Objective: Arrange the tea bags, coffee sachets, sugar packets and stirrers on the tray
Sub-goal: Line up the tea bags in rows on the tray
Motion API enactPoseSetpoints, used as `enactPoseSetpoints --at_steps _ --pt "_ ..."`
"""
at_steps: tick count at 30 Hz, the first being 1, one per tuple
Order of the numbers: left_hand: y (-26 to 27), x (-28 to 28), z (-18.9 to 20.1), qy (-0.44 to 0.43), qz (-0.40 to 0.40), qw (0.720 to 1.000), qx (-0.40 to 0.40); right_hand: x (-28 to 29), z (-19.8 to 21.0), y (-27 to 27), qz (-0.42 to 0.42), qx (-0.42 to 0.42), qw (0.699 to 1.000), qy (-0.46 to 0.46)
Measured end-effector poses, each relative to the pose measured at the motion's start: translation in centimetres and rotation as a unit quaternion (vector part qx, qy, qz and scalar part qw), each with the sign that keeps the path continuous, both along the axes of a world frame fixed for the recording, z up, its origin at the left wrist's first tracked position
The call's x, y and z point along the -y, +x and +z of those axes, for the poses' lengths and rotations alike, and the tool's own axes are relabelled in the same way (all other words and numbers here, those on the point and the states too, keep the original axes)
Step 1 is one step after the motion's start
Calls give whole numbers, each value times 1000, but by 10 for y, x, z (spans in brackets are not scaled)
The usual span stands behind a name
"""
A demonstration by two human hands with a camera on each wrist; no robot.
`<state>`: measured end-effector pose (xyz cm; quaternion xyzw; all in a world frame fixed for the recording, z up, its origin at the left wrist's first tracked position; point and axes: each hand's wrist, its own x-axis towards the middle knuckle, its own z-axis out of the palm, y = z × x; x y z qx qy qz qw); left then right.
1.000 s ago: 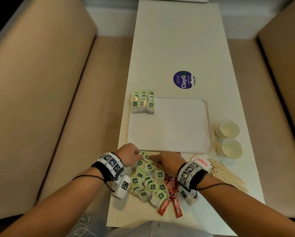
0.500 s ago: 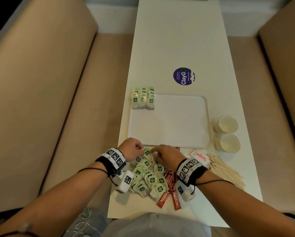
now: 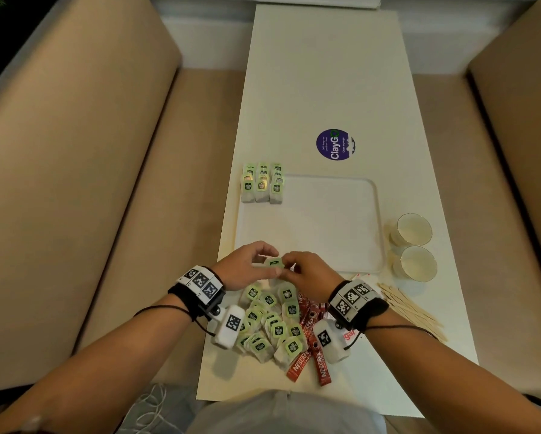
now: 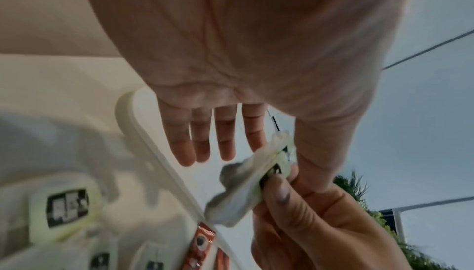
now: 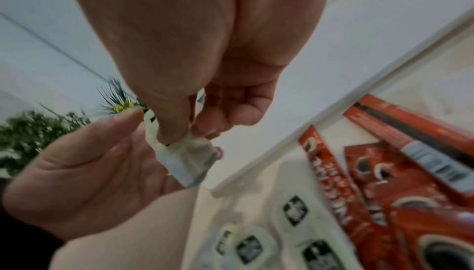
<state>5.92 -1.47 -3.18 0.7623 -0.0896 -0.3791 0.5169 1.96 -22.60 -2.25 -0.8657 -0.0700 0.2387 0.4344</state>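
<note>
We note the long white surface [image 3: 325, 73], bare from the purple sticker [image 3: 335, 145] toward 12 o'clock. The tray [image 3: 332, 220] sits mid-surface; three rows of tea bags [image 3: 262, 183] fill its 10 o'clock corner, with the remaining floor open. The loose tea-bag pile [image 3: 272, 321] lies just off the tray's 6 o'clock rim, coffee sachets [image 3: 310, 349] at its 3 o'clock, stirrers [image 3: 410, 308] beyond. Our left hand [image 3: 247, 267] and right hand [image 3: 310, 274] together pinch one tea bag [image 3: 275, 263] above that rim.
</note>
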Motion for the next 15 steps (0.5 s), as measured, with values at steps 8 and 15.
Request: enactPoseSetpoints --at_steps 8,15 --pt "-13 22 15 -40 -12 997 -72 -1 9 1 -59 -9 997 45" --pt "-22 18 -1 38 22 991 -127 5 -16 -8 97 -23 983 -156"
